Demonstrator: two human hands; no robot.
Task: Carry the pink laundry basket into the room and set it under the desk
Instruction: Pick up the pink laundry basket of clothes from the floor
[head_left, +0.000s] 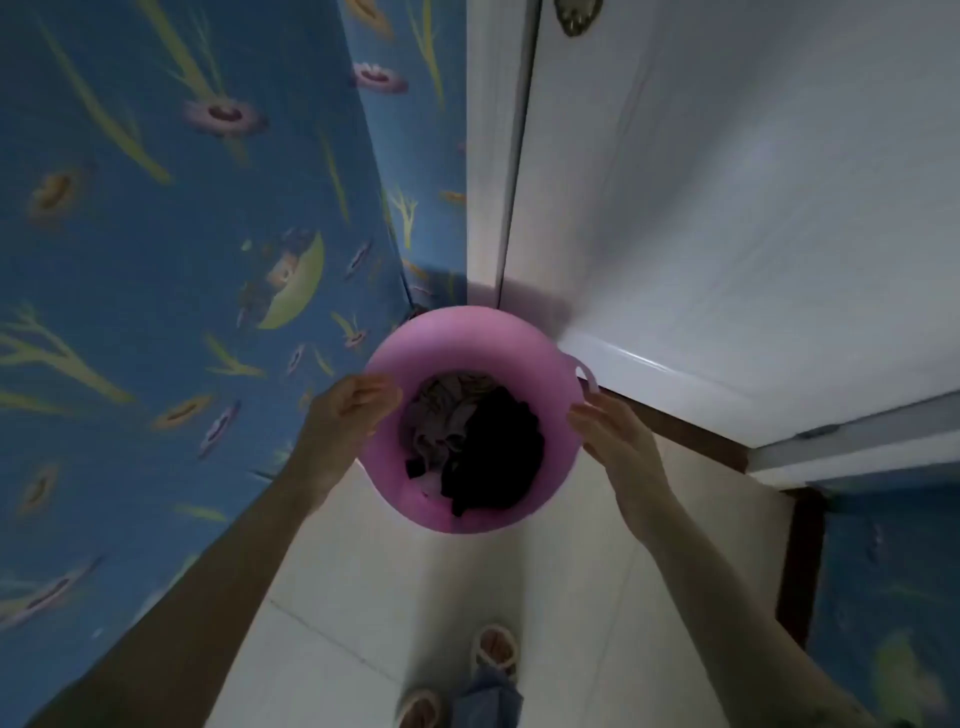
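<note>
Two hands (358, 415) flank pink basket (457, 332); wall left, door (727, 208) right.

Blue flowered wallpaper (156, 260) left, white door (727, 208) right, tiled floor (571, 597).

Place: a home, a narrow indoor passage | Walls: blue wallpaper (156, 260) printed with flowers and leaves | Door: white panelled door (727, 208) with a brass fitting (blurred) | Floor: pale tiles (415, 597) | Sign of household use: clothes (483, 447) sat in a pink laundry basket (467, 338)
</note>
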